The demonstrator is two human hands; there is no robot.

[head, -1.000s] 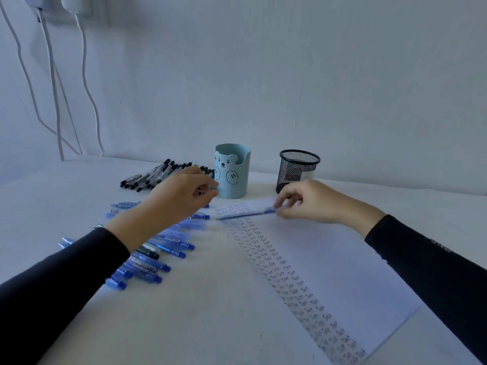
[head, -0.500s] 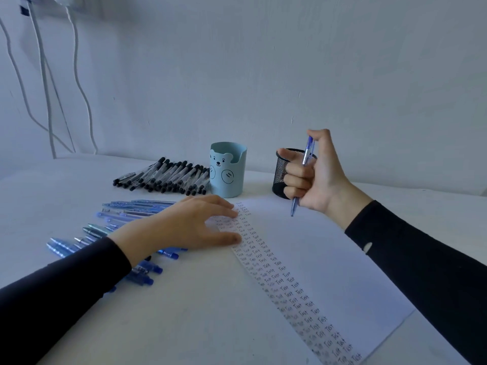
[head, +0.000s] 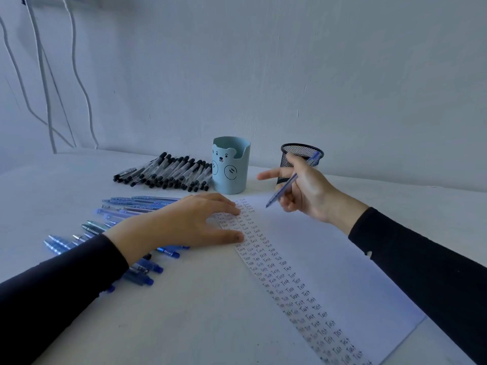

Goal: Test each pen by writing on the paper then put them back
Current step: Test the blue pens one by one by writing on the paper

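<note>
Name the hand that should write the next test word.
Right. The right hand grips the pen, tip angled down above the paper. The left hand lies flat on the paper's edge, holding no pen.

Blue pens partly hidden under left hand; paper cut off at bottom edge

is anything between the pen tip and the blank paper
Nothing visible: the blue pen in the right hand points at bare paper; the left hand rests aside at its left edge.
</note>
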